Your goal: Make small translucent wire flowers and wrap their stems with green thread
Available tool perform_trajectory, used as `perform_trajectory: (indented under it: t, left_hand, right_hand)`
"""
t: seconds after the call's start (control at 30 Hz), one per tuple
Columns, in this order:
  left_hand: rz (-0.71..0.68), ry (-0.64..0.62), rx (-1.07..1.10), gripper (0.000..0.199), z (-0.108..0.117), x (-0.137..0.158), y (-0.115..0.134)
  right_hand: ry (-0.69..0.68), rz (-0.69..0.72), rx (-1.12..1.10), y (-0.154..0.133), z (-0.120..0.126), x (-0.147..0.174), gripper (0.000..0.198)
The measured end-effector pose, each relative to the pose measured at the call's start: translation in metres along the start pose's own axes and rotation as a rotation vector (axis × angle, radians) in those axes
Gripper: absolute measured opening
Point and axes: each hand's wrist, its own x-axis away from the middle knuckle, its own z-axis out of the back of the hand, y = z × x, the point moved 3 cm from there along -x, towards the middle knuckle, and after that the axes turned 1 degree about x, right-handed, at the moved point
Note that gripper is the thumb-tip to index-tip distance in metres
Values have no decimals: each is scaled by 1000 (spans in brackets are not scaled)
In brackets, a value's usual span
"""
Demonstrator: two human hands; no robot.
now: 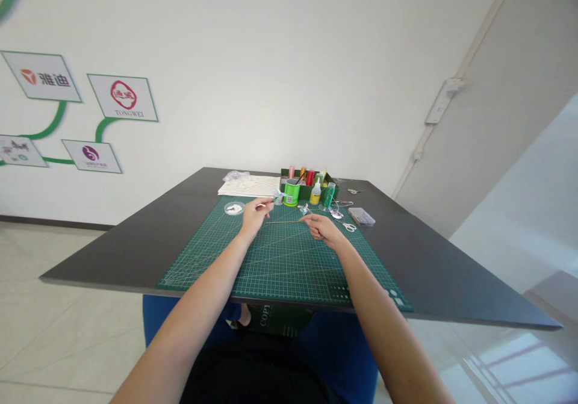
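Observation:
My left hand (256, 214) is closed in a pinch over the green cutting mat (275, 271). Something small and thin shows at its fingertips, close to a pale blue piece (279, 194); I cannot make out what it is. With curled fingers, my right hand (321, 229) pinches the right end of a thin brown stick (284, 221), which points left across the mat. Left of my left hand lies a round clear dish (234, 209) with white and dark bits in it. Small bluish pieces (303, 209) lie just beyond my right hand.
Behind my hands stand a bright green can (291, 194), a glue bottle (315, 193) and a dark green box (283, 174) with thread spools. White-handled scissors (349, 227) and a clear case (362, 217) lie right. White sheets (249, 186) lie back left on the black table (135, 241).

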Motion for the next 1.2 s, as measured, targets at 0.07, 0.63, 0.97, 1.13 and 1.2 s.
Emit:
perform_trajectory:
  t: [0.07,0.63,0.97,1.13,1.2]
  left_hand:
    - [3,20,7,33,1,0,1]
    - [14,110,24,32,8,-2,4]
    - [-5,69,-19,29,4,0,4]
    - [-45,13,-73,27,-1,2,1]
    - [-63,-12,-101,26,-2,3,1]
  right_hand:
    - [1,-8,40,2,0,0,36]
    - [371,-16,229,11,23,-8,33]
    - [682,-33,426,25,52,-18,33]
    - [777,-5,466,26,55,-17,52]
    - [809,4,474,26,56,-15,61]
